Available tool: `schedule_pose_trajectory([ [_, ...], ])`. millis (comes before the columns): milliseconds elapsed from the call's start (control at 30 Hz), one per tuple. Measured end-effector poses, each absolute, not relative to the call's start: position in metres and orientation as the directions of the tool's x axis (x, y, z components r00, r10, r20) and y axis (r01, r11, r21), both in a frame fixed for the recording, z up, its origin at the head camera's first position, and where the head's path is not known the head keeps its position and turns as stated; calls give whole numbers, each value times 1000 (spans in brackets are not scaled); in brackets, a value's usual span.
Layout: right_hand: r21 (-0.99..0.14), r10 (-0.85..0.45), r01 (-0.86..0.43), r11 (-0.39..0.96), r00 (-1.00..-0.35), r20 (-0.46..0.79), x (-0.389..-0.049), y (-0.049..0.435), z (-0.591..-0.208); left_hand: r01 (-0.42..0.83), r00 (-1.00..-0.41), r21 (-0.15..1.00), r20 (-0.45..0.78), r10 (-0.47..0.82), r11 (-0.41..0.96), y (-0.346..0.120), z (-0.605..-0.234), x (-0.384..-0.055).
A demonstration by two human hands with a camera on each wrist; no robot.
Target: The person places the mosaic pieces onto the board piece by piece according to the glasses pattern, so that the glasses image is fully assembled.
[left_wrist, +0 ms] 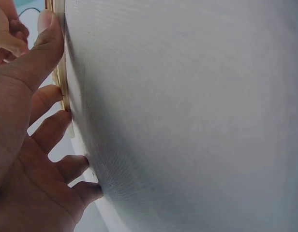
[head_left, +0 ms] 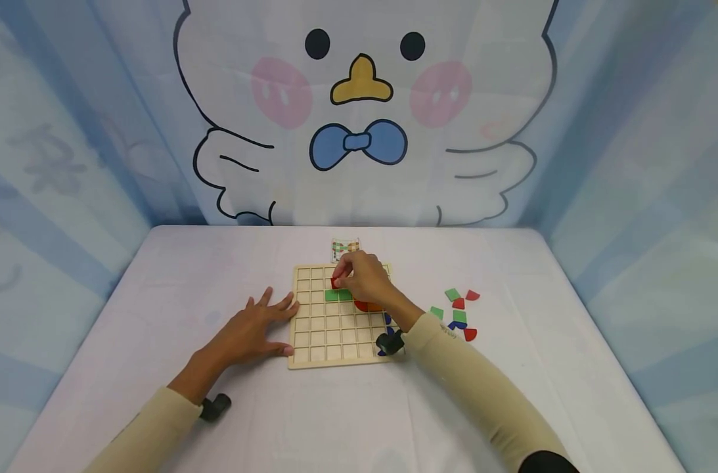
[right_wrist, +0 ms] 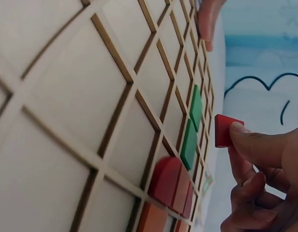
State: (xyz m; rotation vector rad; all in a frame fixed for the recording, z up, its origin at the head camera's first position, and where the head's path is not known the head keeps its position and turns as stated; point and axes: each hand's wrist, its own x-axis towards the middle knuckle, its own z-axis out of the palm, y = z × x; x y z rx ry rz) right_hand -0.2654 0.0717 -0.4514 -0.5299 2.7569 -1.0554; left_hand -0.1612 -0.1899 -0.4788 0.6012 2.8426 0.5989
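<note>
Red tile (right_wrist: 227, 126) pinched by thumb and fingertips of the right hand (head_left: 366, 279), above the far rows of the wooden grid board (head_left: 314, 341); gripped at its side, presumably so the underside is left free. Board's left edge touched by the left hand (head_left: 255, 334), fingers spread, nothing grasped; steadying seems intended. Picture card (head_left: 345, 250) laid beyond the board's far edge, perhaps for reference. Loose tiles (head_left: 459, 316) scattered off its right edge. Smooth, straight-edged green tiles (head_left: 332, 295) seated between pale raised ribs.
</note>
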Motion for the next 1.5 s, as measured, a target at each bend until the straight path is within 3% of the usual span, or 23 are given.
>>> schedule_pose_trajectory([
  [500,-594,-362,-264,760,-931,-49,-270,45,-459,358,-900,424,-80,429,832,-190,-477,-161],
  [967,-590,-314,-216,778,-947,-67,-274,50,-459,345,-903,429,-92,420,835,-190,-477,-162],
  [1500,-604,-352,-242,759,-933,-69,-271,57,-455,333,-905,436,-102,413,836,-192,-480,-163],
])
